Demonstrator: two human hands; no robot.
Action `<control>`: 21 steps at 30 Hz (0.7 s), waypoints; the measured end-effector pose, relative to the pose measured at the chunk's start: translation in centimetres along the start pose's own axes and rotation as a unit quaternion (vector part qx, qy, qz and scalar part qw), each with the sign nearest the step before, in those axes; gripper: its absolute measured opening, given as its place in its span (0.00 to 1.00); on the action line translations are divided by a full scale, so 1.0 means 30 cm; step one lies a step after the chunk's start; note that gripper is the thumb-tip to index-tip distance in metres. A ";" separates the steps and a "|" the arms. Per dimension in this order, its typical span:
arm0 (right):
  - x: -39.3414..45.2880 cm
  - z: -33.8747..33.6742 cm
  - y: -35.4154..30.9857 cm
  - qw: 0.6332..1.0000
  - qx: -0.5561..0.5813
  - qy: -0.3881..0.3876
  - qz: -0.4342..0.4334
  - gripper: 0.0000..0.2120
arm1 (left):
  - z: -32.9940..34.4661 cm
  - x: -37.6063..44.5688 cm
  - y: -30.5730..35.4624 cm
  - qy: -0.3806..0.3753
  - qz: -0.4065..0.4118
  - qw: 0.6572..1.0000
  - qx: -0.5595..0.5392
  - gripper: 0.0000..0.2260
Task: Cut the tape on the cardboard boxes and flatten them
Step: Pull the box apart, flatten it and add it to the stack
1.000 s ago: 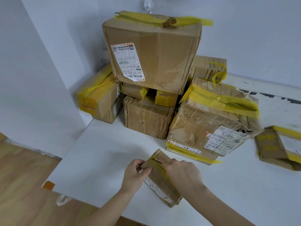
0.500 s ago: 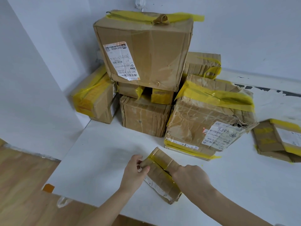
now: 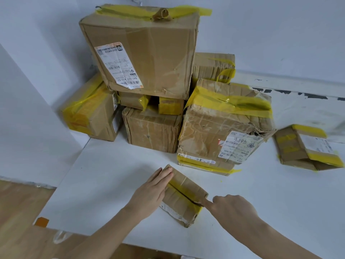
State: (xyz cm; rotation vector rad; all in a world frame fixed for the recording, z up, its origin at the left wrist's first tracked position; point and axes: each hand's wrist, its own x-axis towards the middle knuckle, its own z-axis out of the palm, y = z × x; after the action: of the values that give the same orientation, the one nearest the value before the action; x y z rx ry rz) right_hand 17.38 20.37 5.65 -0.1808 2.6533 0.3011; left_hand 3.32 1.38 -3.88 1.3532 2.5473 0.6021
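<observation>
Head view: small flat brown cardboard box [image 3: 182, 195] with yellow tape [image 3: 183, 193] along its top seam, lying on the white table [image 3: 104, 176] at six o'clock, just in front of the pile. Left hand [image 3: 151, 191] flat on the box's far-left end, fingers straight and together, pressing down. Right hand [image 3: 231, 206] at the near-right end, fingers curled, forefinger tip touching the seam's end; whether anything is pinched there, cannot tell. Dark split already visible down the middle of the tape.

Likely light and hollow, thin-walled, creased, so easily crushed under a palm; tape glossy, probably slick and stretchy. Best hold: one palm on the lid to pin it, the other working at the open seam end, then flaps pulled outward.

Stack of larger taped cardboard boxes [image 3: 141, 58] at twelve o'clock, untouched; a flatter taped box [image 3: 306, 146] at three o'clock. Most of the task apparently ahead.
</observation>
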 end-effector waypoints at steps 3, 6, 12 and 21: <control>-0.052 0.025 0.014 1.000 0.009 -0.004 0.014 0.32 | -0.002 0.002 0.004 -0.004 -0.006 1.000 0.003 0.24; -0.085 0.050 0.021 0.999 0.033 0.006 0.032 0.33 | -0.014 0.003 0.014 -0.008 0.011 1.000 0.015 0.24; -0.113 0.138 0.033 0.976 0.075 0.183 0.087 0.44 | -0.032 -0.038 0.066 0.049 -0.022 0.997 0.060 0.25; 0.064 0.179 0.061 0.956 0.175 0.230 0.058 0.45 | -0.107 -0.013 0.071 0.060 -0.122 0.969 0.206 0.24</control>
State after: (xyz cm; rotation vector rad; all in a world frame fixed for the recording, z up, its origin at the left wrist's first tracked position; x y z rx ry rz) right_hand 17.66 23.27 0.43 0.0253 3.1272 -0.2053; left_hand 3.99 1.30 -0.08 1.1057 2.9951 0.1142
